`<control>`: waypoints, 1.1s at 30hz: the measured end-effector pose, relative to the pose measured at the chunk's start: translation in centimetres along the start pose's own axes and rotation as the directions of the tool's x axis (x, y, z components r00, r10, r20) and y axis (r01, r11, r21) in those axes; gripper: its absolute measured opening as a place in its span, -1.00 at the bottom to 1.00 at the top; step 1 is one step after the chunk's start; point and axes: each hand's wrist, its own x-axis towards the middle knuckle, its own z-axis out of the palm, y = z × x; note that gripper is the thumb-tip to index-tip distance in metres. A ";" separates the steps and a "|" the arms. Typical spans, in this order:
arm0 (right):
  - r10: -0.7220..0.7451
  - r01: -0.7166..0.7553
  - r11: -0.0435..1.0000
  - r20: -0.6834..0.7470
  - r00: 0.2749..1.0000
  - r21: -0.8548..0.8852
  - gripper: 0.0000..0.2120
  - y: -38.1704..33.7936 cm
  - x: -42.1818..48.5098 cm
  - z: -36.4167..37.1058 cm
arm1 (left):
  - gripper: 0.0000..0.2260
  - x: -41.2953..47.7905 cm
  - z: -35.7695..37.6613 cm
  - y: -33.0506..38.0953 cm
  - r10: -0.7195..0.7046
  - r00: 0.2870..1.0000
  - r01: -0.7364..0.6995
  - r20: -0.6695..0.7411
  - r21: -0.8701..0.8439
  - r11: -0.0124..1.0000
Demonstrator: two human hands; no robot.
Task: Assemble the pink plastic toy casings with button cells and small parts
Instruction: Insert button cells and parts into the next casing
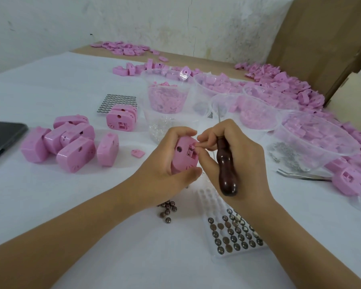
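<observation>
Centre frame, left hand (165,159) clamps the casing (182,155) steady while right hand (233,151), screwdriver (225,170) tucked in its curled fingers, pinches a small part (195,145) at the opening, best seated square before pressing home.

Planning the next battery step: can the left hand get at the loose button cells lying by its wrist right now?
Probably not yet. The loose button cells lie uncovered close below the left hand, but it grips the pink casing, so its fingers are busy until that is set down.
</observation>
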 end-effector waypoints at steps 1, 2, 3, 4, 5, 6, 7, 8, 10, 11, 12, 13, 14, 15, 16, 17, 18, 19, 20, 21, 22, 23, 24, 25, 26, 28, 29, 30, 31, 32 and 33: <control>-0.014 0.014 1.000 0.003 1.000 -0.014 -0.51 0.1 0.0 0.0 | -0.53 0.0 0.0 0.0 0.003 1.000 -0.003 0.000 0.001 1.000; -0.036 0.036 0.998 0.009 0.999 -0.048 -0.53 0.1 -0.1 0.1 | -0.52 0.0 0.0 -0.1 0.011 1.000 -0.011 0.002 0.001 1.000; -0.061 0.063 0.993 0.025 0.998 -0.096 -0.58 0.2 -0.1 0.1 | -0.51 0.0 0.0 -0.1 0.018 1.000 -0.018 0.005 0.001 1.000; -0.086 0.092 0.986 0.045 0.995 -0.139 -0.63 0.2 -0.2 0.2 | -0.50 0.1 0.0 -0.1 0.024 1.000 -0.024 0.005 0.000 1.000; -0.114 0.124 0.977 0.066 0.991 -0.172 -0.68 0.2 -0.2 0.2 | -0.50 0.1 0.0 -0.1 0.030 1.000 -0.030 0.002 -0.003 1.000; -0.144 0.158 0.968 0.085 0.986 -0.196 -0.72 0.2 -0.3 0.3 | -0.50 0.2 0.0 -0.2 0.031 0.999 -0.031 -0.006 -0.010 0.999; -0.161 0.179 0.961 0.100 0.982 -0.211 -0.74 0.2 -0.3 0.3 | -0.50 0.2 -0.1 -0.2 0.026 0.999 -0.026 -0.019 -0.021 0.999; -0.157 0.176 0.962 0.104 0.982 -0.209 -0.75 0.3 -0.3 0.3 | -0.51 0.2 -0.1 -0.1 0.015 0.999 -0.016 -0.032 -0.038 0.999; -0.119 0.134 0.977 0.096 0.988 -0.166 -0.80 0.3 -0.2 0.2 | -0.52 0.2 -0.2 0.1 -0.003 0.999 -0.001 -0.054 -0.074 0.997; -0.097 0.110 0.986 0.101 0.990 -0.126 -0.85 0.4 -0.2 0.2 | -0.53 0.2 -0.2 0.2 -0.007 0.998 0.002 -0.063 -0.085 0.996; -0.071 0.079 0.995 0.115 0.991 -0.061 -0.87 0.4 -0.2 0.1 | -0.53 0.2 -0.2 0.3 -0.010 0.997 0.003 -0.075 -0.091 0.996; -0.040 0.038 0.999 0.132 0.990 0.018 -0.86 0.5 -0.2 0.1 | -0.54 0.2 -0.2 0.4 -0.010 0.996 0.002 -0.089 -0.097 0.995; -0.017 0.008 0.998 0.137 0.990 0.061 -0.84 0.6 -0.1 0.0 | -0.55 0.2 -0.2 0.5 -0.008 0.995 -0.002 -0.102 -0.104 0.995; -0.019 0.014 0.999 0.119 0.993 0.048 -0.81 0.7 -0.1 0.0 | -0.57 0.3 -0.2 0.5 -0.006 0.994 -0.006 -0.110 -0.109 0.994; -0.050 0.052 0.999 0.097 0.994 -0.017 -0.78 0.8 -0.1 0.0 | -0.58 0.2 -0.2 0.5 -0.006 0.994 -0.007 -0.112 -0.115 0.993; -0.083 0.091 0.993 0.094 0.992 -0.076 -0.77 0.8 -0.1 0.0 | -0.59 0.2 -0.2 0.6 -0.008 0.994 -0.005 -0.109 -0.119 0.993; -0.107 0.117 0.988 0.102 0.989 -0.100 -0.80 0.8 -0.1 0.1 | -0.59 0.2 -0.3 0.5 -0.012 0.995 0.000 -0.102 -0.119 0.993; -0.118 0.130 0.987 0.115 0.986 -0.099 -0.84 0.7 -0.1 0.0 | -0.58 0.2 -0.3 0.4 -0.016 0.995 0.005 -0.095 -0.118 0.993; -0.121 0.133 0.987 0.126 0.985 -0.089 -0.86 0.7 -0.2 0.0 | -0.57 0.2 -0.3 0.4 -0.020 0.996 0.009 -0.092 -0.118 0.993; -0.114 0.124 0.990 0.132 0.985 -0.073 -0.87 0.7 -0.1 -0.1 | -0.56 0.2 -0.3 0.3 -0.021 0.995 0.010 -0.093 -0.117 0.993; -0.095 0.102 0.994 0.133 0.986 -0.043 -0.85 0.5 -0.1 -0.2 | -0.56 0.3 -0.4 0.2 -0.020 0.995 0.009 -0.097 -0.115 0.993; -0.069 0.068 0.998 0.128 0.989 0.009 -0.80 0.4 -0.1 -0.2 | -0.56 0.3 -0.4 0.2 -0.015 0.994 0.004 -0.105 -0.109 0.994; -0.036 0.028 0.997 0.118 0.992 0.076 -0.74 0.3 0.0 -0.2 | -0.58 0.3 -0.5 0.2 -0.009 0.993 -0.003 -0.116 -0.102 0.995; 0.002 -0.017 0.989 0.106 0.994 0.145 -0.70 0.2 0.0 -0.2 | -0.61 0.4 -0.6 0.2 -0.004 0.992 -0.008 -0.127 -0.095 0.995; 0.035 -0.053 0.978 0.093 0.995 0.200 -0.70 0.2 0.0 -0.3 | -0.63 0.4 -0.7 0.2 -0.003 0.990 -0.010 -0.139 -0.087 0.996; 0.083 -0.101 0.966 0.085 0.993 0.239 -0.74 0.4 0.1 -0.7 | -0.65 0.4 -0.9 0.2 -0.003 0.986 -0.010 -0.164 -0.077 0.997; 0.107 -0.132 0.964 0.117 0.987 0.232 -0.74 0.6 0.2 -0.9 | -0.67 0.4 -1.0 0.2 0.004 0.984 -0.019 -0.178 -0.083 0.996; 0.129 -0.166 0.963 0.181 0.975 0.211 -0.73 0.6 0.2 -1.1 | -0.70 0.5 -1.0 0.1 0.018 0.981 -0.038 -0.195 -0.097 0.995; 0.140 -0.191 0.966 0.263 0.954 0.177 -0.71 0.6 0.2 -1.1 | -0.73 0.5 -1.0 0.1 0.039 0.976 -0.063 -0.213 -0.108 0.992; 0.147 -0.204 0.969 0.339 0.929 0.137 -0.66 0.7 0.1 -1.0 | -0.77 0.6 -1.0 0.2 0.061 0.971 -0.088 -0.231 -0.109 0.990; 0.152 -0.205 0.974 0.394 0.907 0.096 -0.62 0.7 0.0 -0.8 | -0.80 0.6 -0.9 0.2 0.081 0.965 -0.108 -0.248 -0.098 0.989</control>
